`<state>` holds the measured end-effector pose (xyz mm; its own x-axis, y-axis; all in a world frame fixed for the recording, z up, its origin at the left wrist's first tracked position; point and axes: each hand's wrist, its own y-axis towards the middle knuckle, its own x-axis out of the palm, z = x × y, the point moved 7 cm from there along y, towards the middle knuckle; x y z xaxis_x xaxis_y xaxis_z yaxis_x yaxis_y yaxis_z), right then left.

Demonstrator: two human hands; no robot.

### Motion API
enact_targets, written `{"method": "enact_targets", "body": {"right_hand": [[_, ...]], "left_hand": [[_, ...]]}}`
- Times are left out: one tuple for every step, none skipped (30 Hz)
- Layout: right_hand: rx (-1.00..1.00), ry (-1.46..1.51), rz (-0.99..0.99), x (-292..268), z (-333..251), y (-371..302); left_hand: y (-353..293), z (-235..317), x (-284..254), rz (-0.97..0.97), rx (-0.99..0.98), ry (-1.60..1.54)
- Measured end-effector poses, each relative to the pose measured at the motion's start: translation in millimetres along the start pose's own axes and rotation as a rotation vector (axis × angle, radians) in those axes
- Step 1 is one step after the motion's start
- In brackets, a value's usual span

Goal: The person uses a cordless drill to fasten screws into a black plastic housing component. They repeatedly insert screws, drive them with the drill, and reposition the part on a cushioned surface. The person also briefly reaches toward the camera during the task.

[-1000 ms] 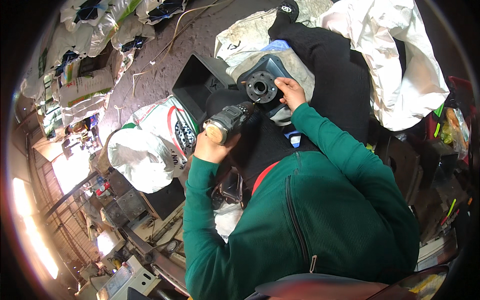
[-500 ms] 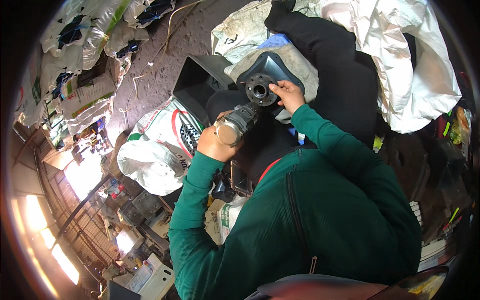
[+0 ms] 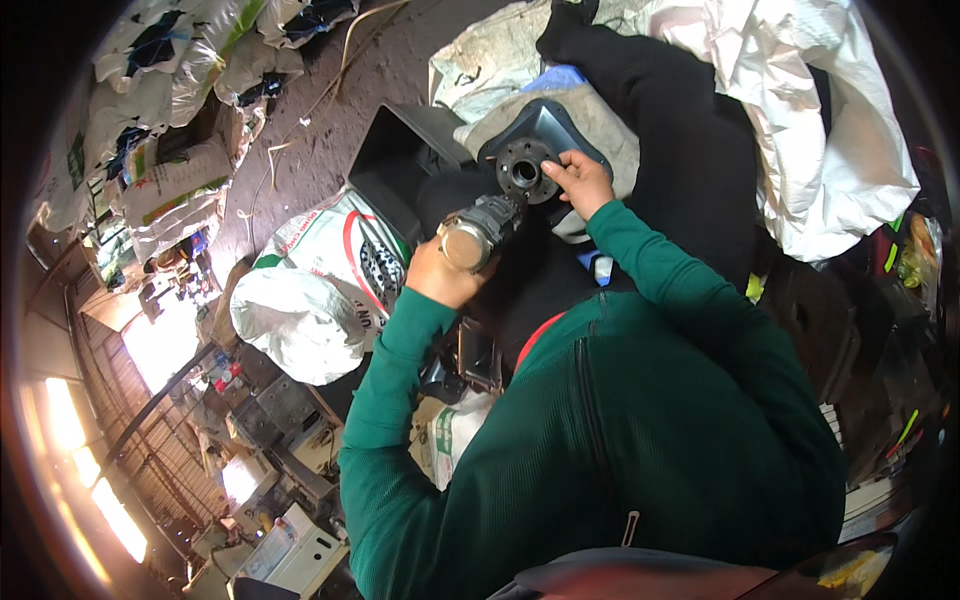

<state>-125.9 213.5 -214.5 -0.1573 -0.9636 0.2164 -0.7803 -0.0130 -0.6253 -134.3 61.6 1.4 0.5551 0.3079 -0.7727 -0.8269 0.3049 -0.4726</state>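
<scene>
My left hand (image 3: 445, 277) is closed around a power drill (image 3: 483, 230) with a grey body and a tan round rear end. The drill's dark front points forward and right, at the near edge of a round dark flange (image 3: 517, 186) with a central hole and several smaller holes. Whether its tip touches the flange, I cannot tell. Between thumb and fingers, my right hand (image 3: 580, 181) grips the flange's right rim. Under the flange lies a black flared horn (image 3: 545, 122) with a squarish outline, resting on a dirty pale cloth (image 3: 617, 140) by my dark-trousered legs.
Left of the horn, a black open bin (image 3: 395, 150) lies tilted. A white sack (image 3: 300, 325) holding dark perforated parts is by my left forearm. Another white sack (image 3: 815, 150) drapes at the right. Filled bags (image 3: 180, 190) and a pale cord (image 3: 345, 62) are at the far left.
The left hand and the drill have shifted slightly forward and right in the picture. The flange and right hand have moved only a little, with the whole view shifting slightly.
</scene>
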Motion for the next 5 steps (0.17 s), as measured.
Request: {"method": "enact_targets", "body": {"right_hand": [[-0.005,-0.048,0.007,-2.9,-2.5,2.0],[-0.048,-0.048,-0.003,-4.8,-6.7,4.8],[-0.06,-0.058,-0.007,-4.9,-6.3,5.1],[-0.06,-0.081,-0.009,-3.5,-3.9,3.6],[-0.025,0.005,-0.015,-2.7,-1.3,4.0]], "left_hand": [[-6.4,-2.1,5.3,-0.07,-0.077,0.025],[-10.9,4.4,-0.2,0.008,-0.005,0.007],[-19.7,8.3,-7.7,0.072,0.063,-0.016],[-29.8,9.4,-18.8,0.138,0.134,-0.043],[-36.9,8.4,-15.7,0.142,0.121,-0.046]]}}
